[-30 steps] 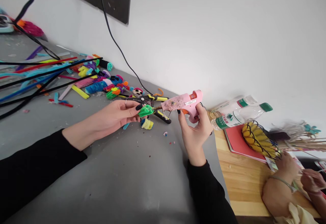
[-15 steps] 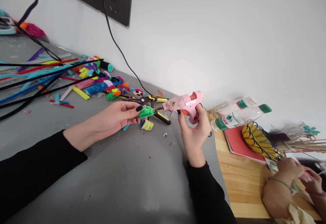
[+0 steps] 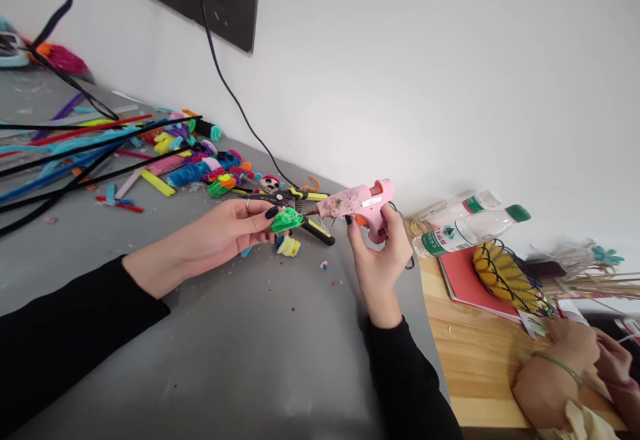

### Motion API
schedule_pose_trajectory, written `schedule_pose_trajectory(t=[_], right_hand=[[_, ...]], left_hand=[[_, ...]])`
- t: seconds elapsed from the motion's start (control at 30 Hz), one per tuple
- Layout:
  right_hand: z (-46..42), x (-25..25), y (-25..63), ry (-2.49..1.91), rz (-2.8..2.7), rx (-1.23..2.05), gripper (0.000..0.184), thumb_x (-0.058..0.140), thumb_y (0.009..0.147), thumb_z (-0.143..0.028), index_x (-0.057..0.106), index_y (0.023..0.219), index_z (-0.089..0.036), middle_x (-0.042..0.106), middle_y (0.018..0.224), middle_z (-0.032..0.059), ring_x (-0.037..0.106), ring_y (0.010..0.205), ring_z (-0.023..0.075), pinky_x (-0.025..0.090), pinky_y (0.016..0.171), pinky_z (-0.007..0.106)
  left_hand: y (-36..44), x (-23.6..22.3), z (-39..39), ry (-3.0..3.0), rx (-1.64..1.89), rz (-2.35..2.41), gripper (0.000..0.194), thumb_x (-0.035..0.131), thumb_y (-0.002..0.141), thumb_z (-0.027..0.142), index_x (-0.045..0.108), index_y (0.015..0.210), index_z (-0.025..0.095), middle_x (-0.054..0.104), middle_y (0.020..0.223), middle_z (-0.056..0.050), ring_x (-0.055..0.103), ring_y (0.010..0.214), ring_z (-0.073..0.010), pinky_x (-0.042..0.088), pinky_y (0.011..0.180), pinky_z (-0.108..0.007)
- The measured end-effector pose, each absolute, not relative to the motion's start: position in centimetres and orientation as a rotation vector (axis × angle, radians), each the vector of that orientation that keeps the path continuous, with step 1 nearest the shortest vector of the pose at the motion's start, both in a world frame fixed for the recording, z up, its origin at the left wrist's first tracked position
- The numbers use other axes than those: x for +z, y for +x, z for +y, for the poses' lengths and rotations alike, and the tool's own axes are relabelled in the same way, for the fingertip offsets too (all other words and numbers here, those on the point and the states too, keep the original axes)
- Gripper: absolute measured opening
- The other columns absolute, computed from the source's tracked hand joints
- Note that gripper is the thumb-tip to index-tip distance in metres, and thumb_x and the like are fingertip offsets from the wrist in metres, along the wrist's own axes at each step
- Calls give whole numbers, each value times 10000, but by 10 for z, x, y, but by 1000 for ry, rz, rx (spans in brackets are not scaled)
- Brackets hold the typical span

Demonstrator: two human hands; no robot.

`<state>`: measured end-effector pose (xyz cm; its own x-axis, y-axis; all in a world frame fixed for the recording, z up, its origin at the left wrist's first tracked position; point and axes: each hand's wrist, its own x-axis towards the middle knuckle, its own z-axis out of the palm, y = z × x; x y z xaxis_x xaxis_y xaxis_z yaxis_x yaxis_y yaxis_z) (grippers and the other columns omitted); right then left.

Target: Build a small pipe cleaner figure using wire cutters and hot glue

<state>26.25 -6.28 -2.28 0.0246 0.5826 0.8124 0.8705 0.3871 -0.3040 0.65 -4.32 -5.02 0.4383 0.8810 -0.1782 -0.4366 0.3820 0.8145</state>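
Our left hand [image 3: 230, 230] pinches a green fuzzy piece [image 3: 287, 220] mid-frame. Our right hand [image 3: 381, 263] grips a pink glue gun [image 3: 345, 203], its tip at the green piece's edge. Pliers [image 3: 273, 197] lie just behind; a yellow roll [image 3: 289, 247] sits below. Fuzzy sticks [image 3: 85, 147] crowd the upper left. The gray table [image 3: 225, 360] spreads to the frame's bottom, its right edge near our right sleeve [image 3: 410, 373]. A white wall [image 3: 425, 80] rises behind.
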Motion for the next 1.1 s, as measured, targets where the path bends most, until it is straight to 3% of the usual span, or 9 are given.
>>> schedule_pose_trajectory(t=[0.33,0.63,0.87,0.97,1.1], right_hand=[[-62,-24,264,-1281,-1666,-369,251,688,923,-344,662,1101,-170,510,695,-49,442,598,130,417,567,274],[-53,-29,275,-1344,-1520,-344,329,713,869,-388,705,1091,-144,527,701,-35,451,614,138,430,600,281],[-31,-38,314,-1732,-1316,-121,570,677,808,-513,720,1187,-91,728,934,109,605,794,216,512,770,352],[-27,-41,324,-1860,-1300,-84,541,657,802,-482,735,1153,-78,752,1016,161,640,878,254,511,833,377],[-26,-42,329,-1954,-1352,30,427,655,791,-441,765,1024,-101,766,961,159,656,856,272,493,809,378]], left_hand=[[7,-45,-45,681,966,666,416,1064,563,375,850,868,189,762,832,-15,660,737,-119,558,689,-215],[6,-47,-44,680,980,631,380,1052,605,345,845,879,183,782,861,-31,682,765,-131,569,704,-226],[6,-43,-44,675,1006,655,411,1063,571,371,849,871,189,784,876,-34,705,759,-131,605,698,-212],[6,-43,-42,703,1065,697,443,1065,553,404,845,859,171,792,899,-44,697,735,-122,618,704,-202],[6,-42,-42,705,1104,698,448,1070,540,393,841,855,172,790,858,-38,704,729,-128,620,706,-199]])
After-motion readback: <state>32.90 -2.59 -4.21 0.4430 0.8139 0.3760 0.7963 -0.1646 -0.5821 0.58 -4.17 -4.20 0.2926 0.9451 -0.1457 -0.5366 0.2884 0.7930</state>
